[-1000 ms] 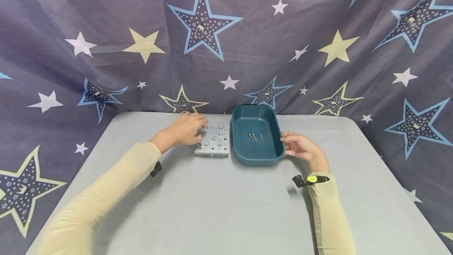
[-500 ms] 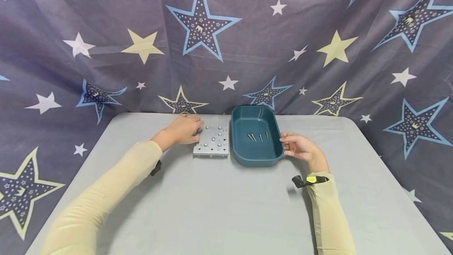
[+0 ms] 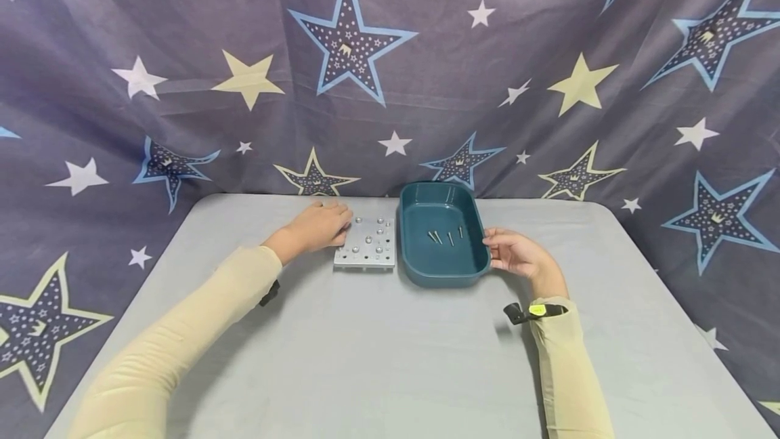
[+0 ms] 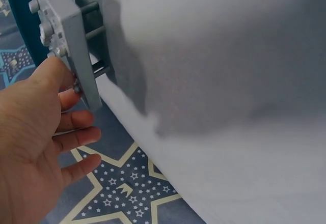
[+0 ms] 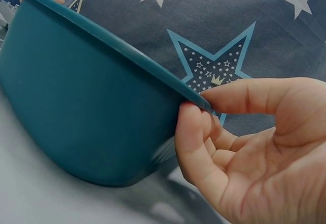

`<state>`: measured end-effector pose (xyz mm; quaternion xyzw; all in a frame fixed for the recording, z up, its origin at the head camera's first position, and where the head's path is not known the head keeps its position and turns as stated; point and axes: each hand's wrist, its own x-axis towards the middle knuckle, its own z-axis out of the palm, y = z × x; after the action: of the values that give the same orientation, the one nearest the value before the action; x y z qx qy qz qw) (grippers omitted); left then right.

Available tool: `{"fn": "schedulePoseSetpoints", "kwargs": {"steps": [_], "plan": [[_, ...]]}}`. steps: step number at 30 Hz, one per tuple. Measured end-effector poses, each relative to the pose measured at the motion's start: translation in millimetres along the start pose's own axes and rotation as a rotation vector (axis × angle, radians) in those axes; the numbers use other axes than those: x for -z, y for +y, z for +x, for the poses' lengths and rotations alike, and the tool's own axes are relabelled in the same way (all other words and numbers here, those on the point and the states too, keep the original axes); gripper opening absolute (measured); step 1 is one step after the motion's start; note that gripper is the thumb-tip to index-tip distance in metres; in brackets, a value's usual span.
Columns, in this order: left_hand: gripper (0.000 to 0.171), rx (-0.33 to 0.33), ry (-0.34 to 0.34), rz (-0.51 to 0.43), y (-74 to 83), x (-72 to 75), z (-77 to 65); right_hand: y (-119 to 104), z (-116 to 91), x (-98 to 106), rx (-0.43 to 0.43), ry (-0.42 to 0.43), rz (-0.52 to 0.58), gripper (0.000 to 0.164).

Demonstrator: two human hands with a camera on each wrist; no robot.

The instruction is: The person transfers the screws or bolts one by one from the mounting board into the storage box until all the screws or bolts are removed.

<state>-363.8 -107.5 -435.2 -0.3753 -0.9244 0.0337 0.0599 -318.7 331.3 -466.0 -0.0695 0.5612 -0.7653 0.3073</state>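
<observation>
In the head view a silver metal plate (image 3: pixel 374 241), holding several screws (image 3: pixel 368 240), lies on the table left of the teal tray (image 3: pixel 445 278). My left hand (image 3: pixel 313 225) is over the plate's left side. In the left wrist view its thumb and index finger pinch a screw (image 4: pixel 77 87) at the plate's edge, partly hidden; the other fingers spread apart. Screw shanks (image 4: pixel 95 32) stick out under the plate. My right hand (image 5: pixel 254 152) pinches the tray's rim between thumb and fingers at its right side. Several loose screws (image 3: pixel 451 238) lie in the tray.
A light grey cloth covers the table (image 3: pixel 390 358). Behind it hangs a dark curtain (image 3: pixel 445 87) printed with stars. The tray stands close beside the plate, near the table's far edge.
My left hand's fingers have drawn closer together at the plate's left side, and the hand is slightly lower. My right hand and the tray stay as they were.
</observation>
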Motion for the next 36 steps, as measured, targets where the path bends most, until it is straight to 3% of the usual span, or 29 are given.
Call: {"fn": "schedulePoseSetpoints", "kwargs": {"steps": [8,26,36], "plan": [[0.020,-0.012,0.002,0.036,0.0,-5.4,-0.6,2,-2,-1,-0.001,-0.002,0.013,0.032],[0.011,0.073,-0.112,-0.058,3.5,4.7,8.7,2,0,1,0.000,0.015,0.001,0.030],[0.011,0.093,-0.111,-0.077,1.8,1.4,13.4,0,0,2,-0.001,-0.003,0.015,0.030]]}}
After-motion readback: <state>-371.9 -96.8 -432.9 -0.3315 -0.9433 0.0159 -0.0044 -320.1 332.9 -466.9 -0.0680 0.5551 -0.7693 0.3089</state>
